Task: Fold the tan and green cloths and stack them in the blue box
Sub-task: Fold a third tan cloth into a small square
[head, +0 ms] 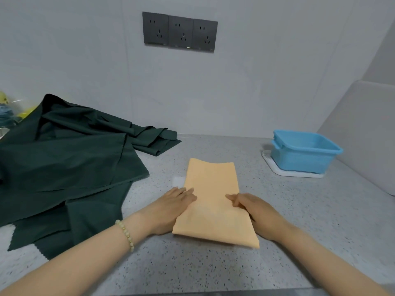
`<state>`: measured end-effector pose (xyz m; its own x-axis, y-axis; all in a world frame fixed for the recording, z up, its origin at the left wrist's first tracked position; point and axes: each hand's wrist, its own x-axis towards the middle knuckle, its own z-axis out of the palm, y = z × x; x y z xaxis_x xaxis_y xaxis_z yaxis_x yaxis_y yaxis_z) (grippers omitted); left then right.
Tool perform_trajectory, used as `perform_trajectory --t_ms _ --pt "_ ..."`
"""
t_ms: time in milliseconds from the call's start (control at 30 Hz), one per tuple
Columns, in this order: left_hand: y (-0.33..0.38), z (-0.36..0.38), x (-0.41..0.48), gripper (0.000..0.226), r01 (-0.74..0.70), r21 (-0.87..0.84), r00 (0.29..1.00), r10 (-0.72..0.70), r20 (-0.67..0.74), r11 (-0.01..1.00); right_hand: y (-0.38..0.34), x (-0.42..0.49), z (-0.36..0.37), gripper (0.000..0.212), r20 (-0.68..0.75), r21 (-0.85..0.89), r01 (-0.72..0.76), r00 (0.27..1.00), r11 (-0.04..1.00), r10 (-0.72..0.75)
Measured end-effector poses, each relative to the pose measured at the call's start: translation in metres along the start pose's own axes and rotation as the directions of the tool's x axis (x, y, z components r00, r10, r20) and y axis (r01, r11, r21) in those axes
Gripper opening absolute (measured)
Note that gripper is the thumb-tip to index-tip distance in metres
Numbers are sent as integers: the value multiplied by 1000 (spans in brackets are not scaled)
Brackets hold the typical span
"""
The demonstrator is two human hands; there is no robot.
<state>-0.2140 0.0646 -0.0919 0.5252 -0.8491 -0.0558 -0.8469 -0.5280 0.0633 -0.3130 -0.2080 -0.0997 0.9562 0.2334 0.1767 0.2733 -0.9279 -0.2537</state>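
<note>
Tan cloth (213,195) folded, left hand (171,208) and right hand (256,212) pressing its sides with straight fingers; next, likely a 2-handed lift into the blue box (303,155)

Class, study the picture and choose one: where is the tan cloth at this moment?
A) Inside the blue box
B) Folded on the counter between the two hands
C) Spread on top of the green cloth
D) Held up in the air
B: the tan cloth lies folded on the counter, left hand and right hand at its sides, apart from the blue box.
</note>
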Motion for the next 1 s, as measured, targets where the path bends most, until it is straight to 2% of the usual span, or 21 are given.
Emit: perform_trajectory --t_ms 67,167,267,333,433,533,667,1000 --pt "-3 -6 -2 56 9 -177 997 -23 -77 984 -4 -4 -5 12 -11 129 -66 998 989 68" --pt "-5 -21 4 24 114 -461 968 -202 -147 880 -11 5 -13 14 -47 378 -155 981 913 186" --pt "-10 -24 18 26 201 -594 929 -344 -138 779 -13 26 -16 22 -125 551 -254 917 795 379" --pt "-12 -20 27 31 276 -641 902 -424 -86 716 -10 41 -16 21 -117 509 -370 864 777 489" --pt "-11 -12 37 38 357 -689 852 -522 -36 630 -5 57 -12 19 -37 445 -527 797 724 603" --pt "-10 -9 41 35 392 -703 824 -566 -18 593 -3 63 -12 19 -58 434 -577 748 692 661" --pt "-9 -12 40 34 370 -743 818 -575 -24 557 -3 63 -13 22 -111 453 -597 700 663 706" --pt "2 -3 42 47 426 -624 818 -573 -44 655 0 58 -15 12 -86 445 -623 685 643 724"
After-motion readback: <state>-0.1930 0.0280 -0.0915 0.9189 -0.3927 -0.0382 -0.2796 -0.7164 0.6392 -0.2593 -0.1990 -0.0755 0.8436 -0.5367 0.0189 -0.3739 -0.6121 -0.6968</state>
